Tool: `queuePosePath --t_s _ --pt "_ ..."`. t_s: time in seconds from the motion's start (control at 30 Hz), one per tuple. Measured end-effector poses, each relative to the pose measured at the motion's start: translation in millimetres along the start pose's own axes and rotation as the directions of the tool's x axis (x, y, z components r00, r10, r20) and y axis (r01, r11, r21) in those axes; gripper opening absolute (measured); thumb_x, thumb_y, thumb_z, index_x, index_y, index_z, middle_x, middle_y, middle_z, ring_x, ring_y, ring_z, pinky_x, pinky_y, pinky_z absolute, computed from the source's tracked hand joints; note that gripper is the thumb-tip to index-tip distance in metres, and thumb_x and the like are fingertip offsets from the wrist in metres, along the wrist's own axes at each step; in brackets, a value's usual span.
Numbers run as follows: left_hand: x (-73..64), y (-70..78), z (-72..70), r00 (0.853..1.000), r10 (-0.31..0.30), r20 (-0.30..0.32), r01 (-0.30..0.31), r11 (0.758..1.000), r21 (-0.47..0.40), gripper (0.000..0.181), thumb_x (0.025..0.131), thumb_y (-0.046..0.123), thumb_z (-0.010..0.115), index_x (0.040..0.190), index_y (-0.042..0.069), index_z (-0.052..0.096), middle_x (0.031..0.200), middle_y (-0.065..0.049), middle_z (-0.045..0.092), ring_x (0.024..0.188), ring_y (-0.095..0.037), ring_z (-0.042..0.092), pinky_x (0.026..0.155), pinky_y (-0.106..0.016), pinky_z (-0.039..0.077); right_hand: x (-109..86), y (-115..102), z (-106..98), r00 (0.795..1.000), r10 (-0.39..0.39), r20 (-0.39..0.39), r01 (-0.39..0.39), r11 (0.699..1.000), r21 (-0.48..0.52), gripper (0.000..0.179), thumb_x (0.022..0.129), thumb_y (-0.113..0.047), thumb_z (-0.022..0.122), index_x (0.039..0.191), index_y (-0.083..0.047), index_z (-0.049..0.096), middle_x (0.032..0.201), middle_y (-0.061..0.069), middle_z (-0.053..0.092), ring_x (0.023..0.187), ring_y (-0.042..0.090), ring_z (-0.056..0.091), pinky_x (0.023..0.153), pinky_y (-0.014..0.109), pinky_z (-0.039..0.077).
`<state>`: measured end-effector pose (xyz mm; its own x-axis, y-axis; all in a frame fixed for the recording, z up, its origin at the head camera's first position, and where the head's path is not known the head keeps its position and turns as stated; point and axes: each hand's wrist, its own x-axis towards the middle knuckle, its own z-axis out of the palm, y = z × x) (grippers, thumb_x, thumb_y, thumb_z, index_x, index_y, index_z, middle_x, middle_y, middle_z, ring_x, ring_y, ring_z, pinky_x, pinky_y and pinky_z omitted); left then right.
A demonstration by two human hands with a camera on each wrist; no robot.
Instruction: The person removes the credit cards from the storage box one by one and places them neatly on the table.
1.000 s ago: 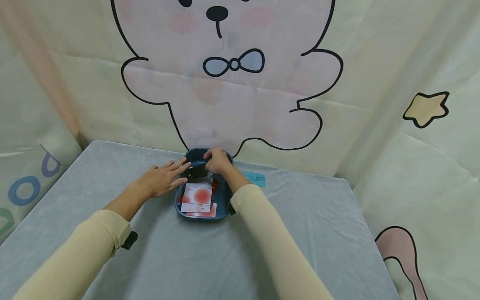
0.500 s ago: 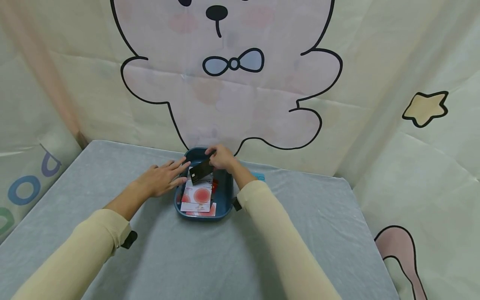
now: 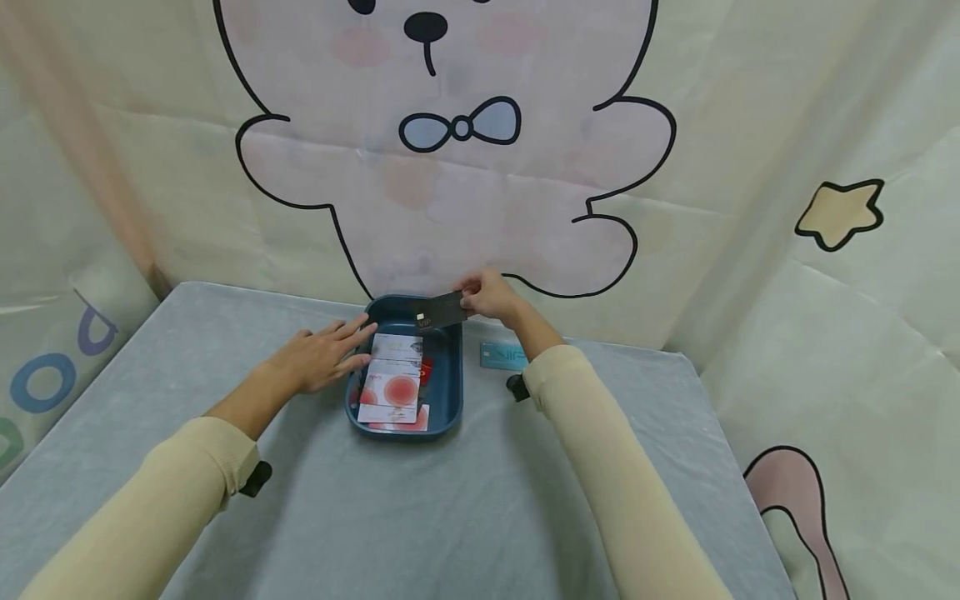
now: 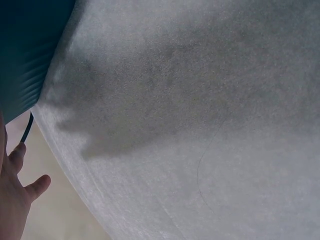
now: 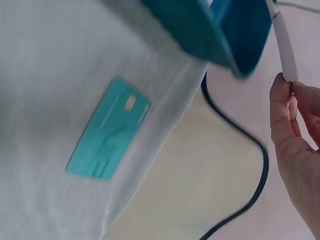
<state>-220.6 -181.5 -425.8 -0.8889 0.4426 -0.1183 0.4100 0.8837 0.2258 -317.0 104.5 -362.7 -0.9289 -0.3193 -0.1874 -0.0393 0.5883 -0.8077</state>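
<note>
My right hand [image 3: 489,297] pinches a black VIP card [image 3: 441,312] by one end, over the far right corner of the blue tray [image 3: 454,400]. In the right wrist view the card [image 5: 285,47] shows nearly edge-on between thumb and fingers. My left hand [image 3: 322,358] rests with spread fingers at the tray's left rim. Inside the tray lie white cards with pink circles [image 3: 401,390], partly overlapping, and a red card [image 3: 426,372] peeks out beside them.
A light blue VIP card [image 3: 502,356] lies on the grey cloth-covered table [image 3: 390,517] right of the tray. Behind the table's far edge hangs a backdrop [image 3: 457,200] with a cartoon bear.
My right hand has lifted the black card from over the white cards and carried it up and right, toward the tray's far right corner. My left hand stays at the rim.
</note>
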Motion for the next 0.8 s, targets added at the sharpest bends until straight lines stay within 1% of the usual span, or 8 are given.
queuePosePath --t_s 0.13,0.27,0.37,0.43,0.53,0.63,0.73,0.8 --pt "-1.1 0.9 -0.4 1.000 0.001 -0.003 -0.001 1.000 -0.003 0.065 0.105 0.044 0.044 0.158 0.012 0.026 0.163 -0.018 0.021 0.143 -0.049 0.029 0.105 -0.072 0.029 -5.2 11.9 -20.0 1.000 0.021 -0.011 -0.020 1.000 0.022 0.026 0.095 0.009 0.055 0.120 0.008 0.062 0.102 0.016 0.056 0.088 0.025 0.059 0.094 0.048 0.053" --pt "-1.4 1.7 -0.2 1.000 0.008 -0.010 -0.008 1.000 0.001 0.064 0.105 0.044 0.044 0.158 0.011 0.027 0.163 -0.018 0.022 0.142 -0.049 0.030 0.105 -0.072 0.030 -12.7 25.4 -37.8 0.999 0.051 -0.013 -0.050 0.999 0.015 0.029 0.095 0.009 0.055 0.124 0.010 0.058 0.104 0.016 0.054 0.090 0.026 0.058 0.092 0.044 0.054" --pt "-0.9 0.9 0.7 1.000 0.005 -0.006 -0.005 1.000 0.000 0.065 0.105 0.044 0.044 0.158 0.012 0.027 0.163 -0.018 0.021 0.142 -0.049 0.029 0.105 -0.072 0.029 -16.3 38.4 -48.3 0.997 0.078 -0.009 -0.078 0.997 0.008 0.032 0.095 0.010 0.053 0.127 0.012 0.055 0.112 0.021 0.054 0.095 0.027 0.058 0.088 0.038 0.056" --pt "-0.9 0.5 0.9 1.000 0.006 -0.005 -0.006 1.000 0.002 0.065 0.105 0.044 0.044 0.158 0.012 0.026 0.163 -0.018 0.021 0.142 -0.049 0.029 0.105 -0.072 0.029 -18.5 46.9 -54.3 0.995 0.098 -0.011 -0.098 0.995 0.003 0.033 0.095 0.010 0.053 0.129 0.012 0.054 0.118 0.024 0.054 0.097 0.027 0.057 0.088 0.036 0.056" --pt "-0.9 0.1 1.2 1.000 0.003 -0.004 -0.003 1.000 0.003 0.065 0.105 0.045 0.044 0.158 0.012 0.026 0.163 -0.017 0.020 0.143 -0.049 0.029 0.106 -0.072 0.029 -22.5 58.0 -62.9 0.993 0.115 -0.024 -0.116 0.993 -0.013 0.034 0.095 0.011 0.052 0.129 0.012 0.053 0.120 0.026 0.053 0.099 0.027 0.056 0.089 0.038 0.056" --pt "-1.1 -0.3 1.7 1.000 0.001 -0.009 -0.001 1.000 0.003 0.066 0.105 0.045 0.044 0.158 0.012 0.026 0.163 -0.017 0.020 0.143 -0.049 0.029 0.105 -0.072 0.029 -27.2 67.5 -71.2 0.993 0.114 -0.031 -0.115 0.993 -0.030 0.032 0.095 0.011 0.052 0.127 0.012 0.053 0.117 0.024 0.053 0.099 0.028 0.056 0.091 0.040 0.055" --pt "-1.1 -0.4 2.3 1.000 0.002 -0.012 -0.002 1.000 0.001 0.066 0.104 0.045 0.045 0.158 0.011 0.026 0.163 -0.018 0.021 0.142 -0.049 0.029 0.105 -0.072 0.029 -32.1 77.2 -79.1 0.994 0.107 -0.027 -0.109 0.992 -0.062 0.030 0.095 0.012 0.051 0.125 0.012 0.054 0.115 0.024 0.053 0.098 0.028 0.056 0.089 0.040 0.056" --pt "-1.1 -0.4 2.5 1.000 0.005 -0.016 -0.005 1.000 -0.005 0.065 0.105 0.044 0.045 0.158 0.011 0.027 0.163 -0.018 0.021 0.142 -0.049 0.029 0.105 -0.072 0.029 -34.9 83.5 -83.2 0.994 0.109 -0.015 -0.110 0.992 -0.063 0.030 0.094 0.012 0.049 0.124 0.014 0.053 0.115 0.027 0.053 0.098 0.031 0.057 0.086 0.039 0.056"
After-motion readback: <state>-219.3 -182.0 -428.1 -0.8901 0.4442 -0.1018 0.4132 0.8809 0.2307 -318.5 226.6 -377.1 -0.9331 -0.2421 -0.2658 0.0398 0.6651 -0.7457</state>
